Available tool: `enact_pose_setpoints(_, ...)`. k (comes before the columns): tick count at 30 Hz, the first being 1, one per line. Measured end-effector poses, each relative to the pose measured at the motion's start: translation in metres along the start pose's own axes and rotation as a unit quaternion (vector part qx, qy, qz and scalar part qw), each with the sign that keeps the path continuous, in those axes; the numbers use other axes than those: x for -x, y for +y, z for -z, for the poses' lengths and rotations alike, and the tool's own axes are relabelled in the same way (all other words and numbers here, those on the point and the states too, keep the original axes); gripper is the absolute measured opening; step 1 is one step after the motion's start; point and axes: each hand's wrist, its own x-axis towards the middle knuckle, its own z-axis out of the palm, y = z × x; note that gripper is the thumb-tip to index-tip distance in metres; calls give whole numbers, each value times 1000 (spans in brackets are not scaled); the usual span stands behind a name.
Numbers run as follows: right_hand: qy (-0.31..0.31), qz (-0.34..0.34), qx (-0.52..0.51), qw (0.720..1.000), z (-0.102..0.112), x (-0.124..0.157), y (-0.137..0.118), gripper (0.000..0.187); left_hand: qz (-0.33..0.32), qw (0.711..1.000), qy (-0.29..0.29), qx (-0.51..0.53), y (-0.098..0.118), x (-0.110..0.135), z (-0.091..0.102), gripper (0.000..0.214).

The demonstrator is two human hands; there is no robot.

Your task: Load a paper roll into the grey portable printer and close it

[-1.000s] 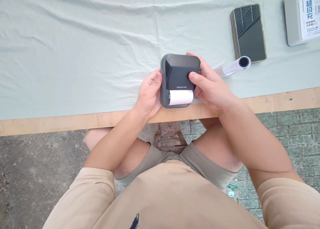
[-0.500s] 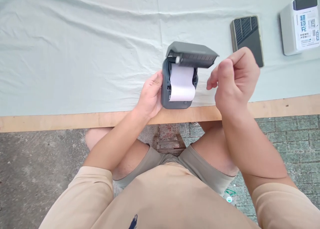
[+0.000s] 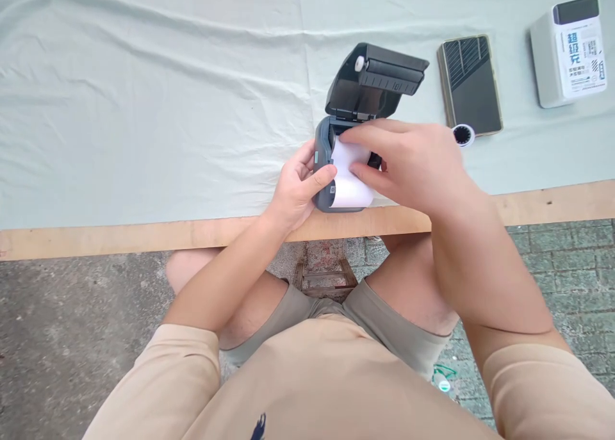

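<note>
A dark grey handheld label printer (image 3: 323, 171) is held near the table's front edge, its lid (image 3: 369, 81) swung up wide open with a black roller on it. My left hand (image 3: 300, 187) is closed around the printer's left side, the thumb over its edge by the paper. White label paper (image 3: 353, 180) lies in the open compartment and curls over the front. My right hand (image 3: 413, 158) reaches in from the right, index finger at the paper's upper edge and thumb on its right side. The other right fingers are partly hidden.
A dark-screened phone (image 3: 473, 84) lies to the right, with a small white ring-shaped thing with a black centre (image 3: 464, 135) at its lower corner. Further right stands a white box-like device (image 3: 548, 68). Pale cloth (image 3: 168, 126) covers the table behind its wooden edge (image 3: 120, 237).
The printer's lid has swung further up and back. My right hand has moved left from beside the printer onto the paper. The ring-shaped thing has come into view.
</note>
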Motion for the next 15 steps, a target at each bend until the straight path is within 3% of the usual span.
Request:
enact_pose_setpoints(5, -29, 23, 81, 996, 7, -12, -5, 20, -16, 1000, -9, -20, -2, 2, 3, 56)
enact_pose_setpoints(10, -66, 12, 42, 997, 22, -12, -9, 19, -5, 1000, 7, -4, 2, 2, -1, 42)
enact_pose_setpoints(12, -38, 10, -45, 998, 33, -3, -5, 24, -9, 1000, 20, -6, 3, 1, -3, 39)
enact_pose_setpoints(15, 113, 26, -227, 967, 44, 18, 14, 24, -13, 999, 39, -15, 4, 0, -4, 39)
